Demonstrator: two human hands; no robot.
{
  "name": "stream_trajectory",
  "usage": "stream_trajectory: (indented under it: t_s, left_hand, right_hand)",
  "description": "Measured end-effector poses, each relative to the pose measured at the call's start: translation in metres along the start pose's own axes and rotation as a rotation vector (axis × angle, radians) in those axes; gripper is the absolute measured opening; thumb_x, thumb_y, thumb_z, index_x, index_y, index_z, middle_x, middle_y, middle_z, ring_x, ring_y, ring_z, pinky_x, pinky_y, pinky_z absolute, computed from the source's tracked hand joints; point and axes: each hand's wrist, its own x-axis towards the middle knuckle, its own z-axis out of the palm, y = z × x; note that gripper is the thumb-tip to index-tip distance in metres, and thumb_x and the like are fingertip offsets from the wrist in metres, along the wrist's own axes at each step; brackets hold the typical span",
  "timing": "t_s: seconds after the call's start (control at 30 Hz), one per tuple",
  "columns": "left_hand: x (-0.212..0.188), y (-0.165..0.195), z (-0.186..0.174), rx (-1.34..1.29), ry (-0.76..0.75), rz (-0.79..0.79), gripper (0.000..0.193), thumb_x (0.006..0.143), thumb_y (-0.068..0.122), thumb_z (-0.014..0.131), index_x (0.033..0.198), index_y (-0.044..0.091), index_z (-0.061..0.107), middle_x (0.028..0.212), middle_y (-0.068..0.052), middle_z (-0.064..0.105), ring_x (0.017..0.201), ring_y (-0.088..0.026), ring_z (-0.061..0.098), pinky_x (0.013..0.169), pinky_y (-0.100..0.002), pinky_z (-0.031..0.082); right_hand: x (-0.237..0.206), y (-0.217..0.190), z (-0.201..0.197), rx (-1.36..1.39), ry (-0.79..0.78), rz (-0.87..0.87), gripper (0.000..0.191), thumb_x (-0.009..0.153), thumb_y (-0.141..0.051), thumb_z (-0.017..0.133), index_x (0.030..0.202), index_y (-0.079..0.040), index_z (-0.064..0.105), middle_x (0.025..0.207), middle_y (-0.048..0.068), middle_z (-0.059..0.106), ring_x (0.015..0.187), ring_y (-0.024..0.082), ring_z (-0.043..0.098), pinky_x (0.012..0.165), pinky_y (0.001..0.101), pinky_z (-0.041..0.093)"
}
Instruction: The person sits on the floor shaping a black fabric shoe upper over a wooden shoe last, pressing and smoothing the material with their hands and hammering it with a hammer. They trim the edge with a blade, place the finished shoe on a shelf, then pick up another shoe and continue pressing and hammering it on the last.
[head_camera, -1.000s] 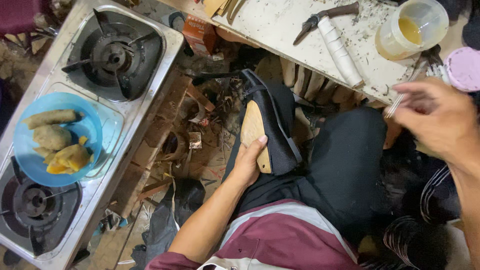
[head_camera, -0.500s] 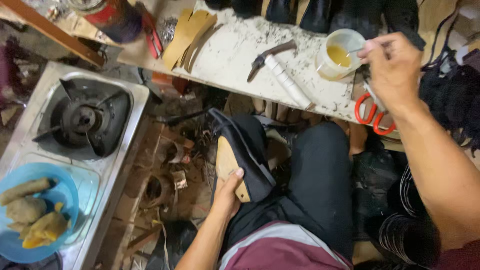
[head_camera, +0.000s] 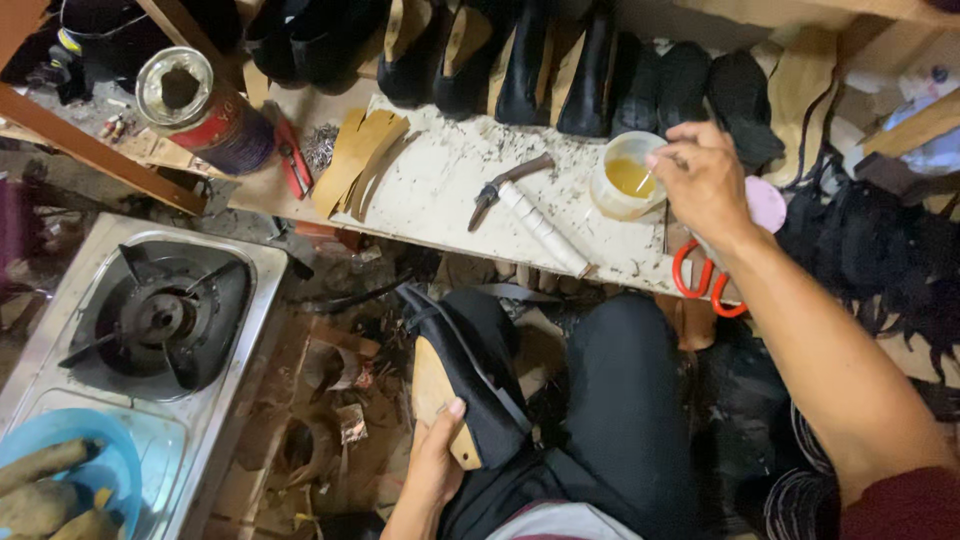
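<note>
Two hands were engaged: the left hand (head_camera: 437, 462) was wrapped around a black shoe (head_camera: 470, 375), while the right hand (head_camera: 703, 180), fingers pinched on a thin applicator, was dipped into the glue cup (head_camera: 625, 177), so loading seemed underway and careful carrying to the sole appeared required.

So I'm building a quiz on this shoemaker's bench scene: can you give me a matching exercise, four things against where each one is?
Things:
1. black shoe
2. glue cup
3. orange-handled scissors
4. blue bowl

Places:
A. beside the gas burner, bottom left
B. at the bench edge, partly under the right forearm
C. on the lap, held by the left hand
D. on the bench, under the right hand

Pairs: 1-C, 2-D, 3-B, 4-A
</note>
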Motion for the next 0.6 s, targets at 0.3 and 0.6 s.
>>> stream_trajectory:
  t_s: [0.3, 0.6]
  left_hand:
    - [-0.003, 0.007, -0.004, 0.046, -0.077, 0.068, 0.057, 0.090, 0.022, 0.061, 0.140, -0.004, 0.054, 0.129, -0.019, 0.070, 0.119, -0.030, 0.066, 0.102, -0.045, 0.052]
    - [-0.008, 0.018, 0.002, -0.025, -0.093, 0.022, 0.054, 0.091, 0.023, 0.060, 0.139, -0.003, 0.054, 0.128, -0.019, 0.070, 0.117, -0.030, 0.067, 0.100, -0.046, 0.054]
  right_hand:
    - [-0.002, 0.010, 0.004, -0.023, -0.031, 0.025, 0.020, 0.097, -0.022, 0.076, 0.106, -0.005, 0.079, 0.129, 0.016, 0.067, 0.122, 0.035, 0.059, 0.104, 0.0439, 0.047]
    - [0.004, 0.013, -0.001, 0.136, -0.083, 0.172, 0.020, 0.097, -0.021, 0.074, 0.103, -0.002, 0.077, 0.131, 0.013, 0.065, 0.110, 0.025, 0.064, 0.091, 0.0337, 0.052]
